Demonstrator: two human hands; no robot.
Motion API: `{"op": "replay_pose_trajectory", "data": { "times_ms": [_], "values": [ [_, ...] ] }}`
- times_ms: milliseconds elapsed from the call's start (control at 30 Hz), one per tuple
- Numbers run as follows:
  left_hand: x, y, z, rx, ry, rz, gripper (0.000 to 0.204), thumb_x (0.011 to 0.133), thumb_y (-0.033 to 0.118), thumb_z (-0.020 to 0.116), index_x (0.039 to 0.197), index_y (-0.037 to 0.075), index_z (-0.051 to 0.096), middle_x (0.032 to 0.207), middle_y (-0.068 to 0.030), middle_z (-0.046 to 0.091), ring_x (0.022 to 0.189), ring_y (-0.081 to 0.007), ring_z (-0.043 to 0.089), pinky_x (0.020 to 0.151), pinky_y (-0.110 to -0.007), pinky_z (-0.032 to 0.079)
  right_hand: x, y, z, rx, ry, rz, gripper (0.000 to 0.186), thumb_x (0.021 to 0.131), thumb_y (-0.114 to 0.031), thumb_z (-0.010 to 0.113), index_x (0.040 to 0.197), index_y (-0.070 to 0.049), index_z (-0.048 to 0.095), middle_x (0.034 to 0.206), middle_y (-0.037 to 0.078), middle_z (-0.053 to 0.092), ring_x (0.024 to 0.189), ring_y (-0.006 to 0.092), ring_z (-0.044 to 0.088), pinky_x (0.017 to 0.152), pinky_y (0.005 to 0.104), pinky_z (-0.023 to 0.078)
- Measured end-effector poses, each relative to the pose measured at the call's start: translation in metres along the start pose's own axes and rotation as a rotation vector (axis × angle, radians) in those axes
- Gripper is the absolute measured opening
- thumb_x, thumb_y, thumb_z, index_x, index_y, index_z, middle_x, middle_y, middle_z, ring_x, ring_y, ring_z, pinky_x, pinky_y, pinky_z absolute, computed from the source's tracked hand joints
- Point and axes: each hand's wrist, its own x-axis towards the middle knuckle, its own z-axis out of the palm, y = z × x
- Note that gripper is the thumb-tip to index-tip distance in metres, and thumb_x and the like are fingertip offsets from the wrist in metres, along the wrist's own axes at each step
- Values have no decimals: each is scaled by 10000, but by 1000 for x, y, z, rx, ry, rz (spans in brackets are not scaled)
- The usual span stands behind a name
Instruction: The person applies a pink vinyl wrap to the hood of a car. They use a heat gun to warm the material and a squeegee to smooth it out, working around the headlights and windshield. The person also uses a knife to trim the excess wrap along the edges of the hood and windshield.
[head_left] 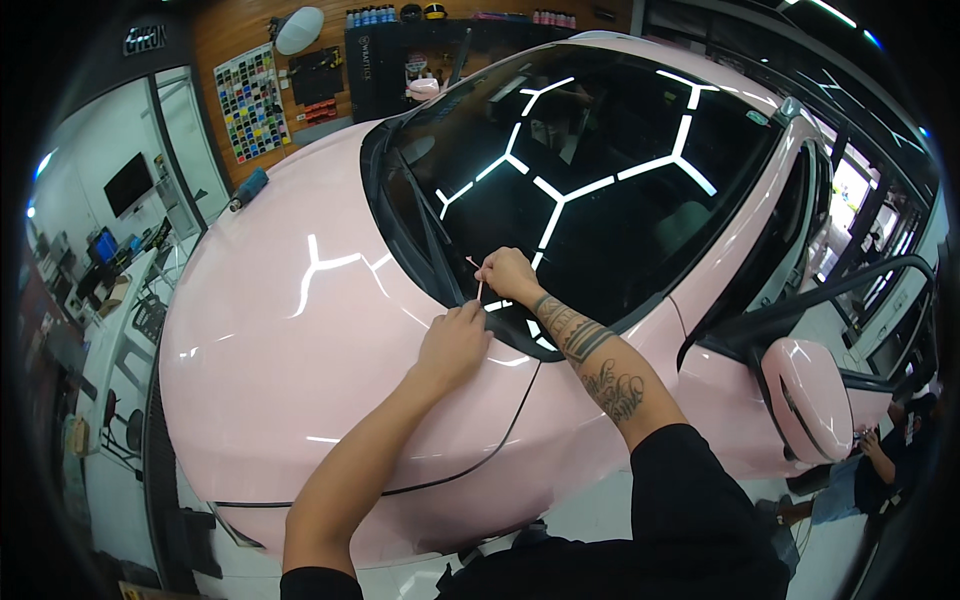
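Note:
A glossy pink car hood (270,390) spreads before me, with the dark windshield (630,240) beyond it. My right hand (510,274) is closed in a pinch above the hood's rear edge, holding a thin pink strip (480,291). One end of the strip sticks out past my fingers; the other runs down to my left hand (456,342). That left hand lies low on the hood's rear edge, fingers curled; whether they grip the strip or just press the edge is hidden. A black wiper arm (435,235) lies just beyond both hands.
At the right, a pink side mirror (808,400) juts out beside the open door, and another person (885,455) is low behind it. A dark teal roll-shaped thing (249,188) rests on the hood's far left edge. White counters (110,345) run along the left.

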Motion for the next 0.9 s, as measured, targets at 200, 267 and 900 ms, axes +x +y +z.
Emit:
{"op": "replay_pose_trajectory", "data": {
  "times_ms": [200, 267, 900],
  "values": [
    [42, -21, 0, -7, 28, -277, 204, 798, 139, 647, 899, -19, 567, 931, -211, 629, 908, -371, 607, 766, -448, 485, 37, -7, -11, -32, 51, -28, 160, 764, -263, 705, 796, -108, 730, 814, 149, 679, 820, 323, 660, 746, 416, 523],
    [53, -27, 1, 27, -24, -353, 165, 794, 137, 650, 850, -5, 588, 856, -206, 636, 851, -373, 619, 729, -454, 492, 50, -5, -12, -15, 69, -36, 160, 766, -263, 704, 802, -109, 730, 821, 155, 677, 834, 332, 655, 750, 420, 521],
    [183, -152, -14, -69, 271, -405, 126, 767, 57, 677, 749, -6, 569, 622, -168, 594, 601, -289, 616, 574, -381, 454, 92, -17, 25, 419, -909, -282, 386, 805, -265, 689, 1082, -3, 631, 738, 52, 641, 506, 119, 591, 436, 223, 448]
  ]
}}
